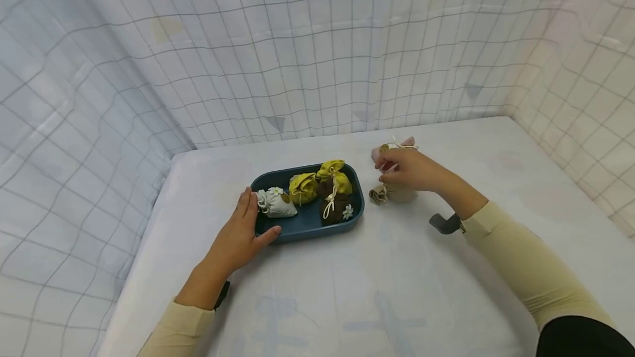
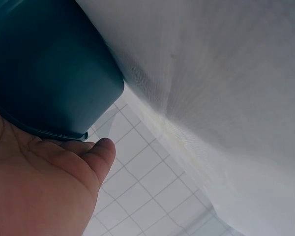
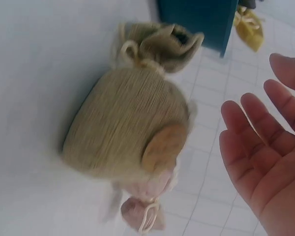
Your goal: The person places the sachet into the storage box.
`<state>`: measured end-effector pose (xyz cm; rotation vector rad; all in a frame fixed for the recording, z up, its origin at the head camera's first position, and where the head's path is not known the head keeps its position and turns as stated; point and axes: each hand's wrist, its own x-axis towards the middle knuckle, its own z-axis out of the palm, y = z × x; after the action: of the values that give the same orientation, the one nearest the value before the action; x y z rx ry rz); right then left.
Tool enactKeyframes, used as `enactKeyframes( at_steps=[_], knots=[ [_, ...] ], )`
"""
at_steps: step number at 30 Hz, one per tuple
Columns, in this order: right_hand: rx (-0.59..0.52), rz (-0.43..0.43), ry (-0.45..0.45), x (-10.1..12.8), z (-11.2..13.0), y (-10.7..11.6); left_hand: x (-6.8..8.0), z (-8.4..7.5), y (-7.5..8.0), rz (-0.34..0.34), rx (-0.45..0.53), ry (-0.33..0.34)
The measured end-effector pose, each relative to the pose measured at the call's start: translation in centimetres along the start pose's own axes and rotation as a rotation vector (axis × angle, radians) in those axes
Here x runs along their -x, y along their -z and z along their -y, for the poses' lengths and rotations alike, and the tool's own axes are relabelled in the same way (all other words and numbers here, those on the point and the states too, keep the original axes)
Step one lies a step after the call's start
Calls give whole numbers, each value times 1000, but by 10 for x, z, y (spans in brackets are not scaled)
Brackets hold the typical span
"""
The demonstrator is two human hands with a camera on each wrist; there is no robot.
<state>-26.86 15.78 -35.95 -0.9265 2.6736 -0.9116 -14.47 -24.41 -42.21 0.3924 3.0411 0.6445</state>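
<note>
A dark blue tray (image 1: 308,226) lies mid-table and holds a white pouch (image 1: 276,203), two yellow pouches (image 1: 303,187) and a brown pouch (image 1: 336,209). My left hand (image 1: 242,231) rests against the tray's left end, fingers straight on the rim and thumb along the front wall. The left wrist view shows the thumb (image 2: 101,153) under the tray (image 2: 49,64) edge. To the right of the tray, a beige pouch (image 1: 398,194) and a pink pouch (image 1: 405,143) lie on the table. My right hand (image 1: 409,169) hovers over them. In the right wrist view the right hand (image 3: 265,147) is spread beside the beige pouch (image 3: 123,128), holding nothing.
The table (image 1: 377,296) is covered in pale cloth. Checked fabric walls (image 1: 307,59) close it in at the back and on both sides. The pink pouch (image 3: 147,209) lies just behind the beige one, and the tray's corner (image 3: 196,19) is close by.
</note>
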Motion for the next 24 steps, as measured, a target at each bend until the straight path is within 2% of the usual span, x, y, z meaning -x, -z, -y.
enactKeyframes(
  at_steps=[9, 19, 24],
  knots=[
    [29, 139, -22, -12, -25, 11, 0, 2, -1, -3, -4, 6],
    [67, 440, -78, -34, -28, 21, 0, 1, 0, 1, -3, 9],
    [89, 542, -120, -42, -32, 21, 0, 0, -1, 4, -1, 5]
  ],
)
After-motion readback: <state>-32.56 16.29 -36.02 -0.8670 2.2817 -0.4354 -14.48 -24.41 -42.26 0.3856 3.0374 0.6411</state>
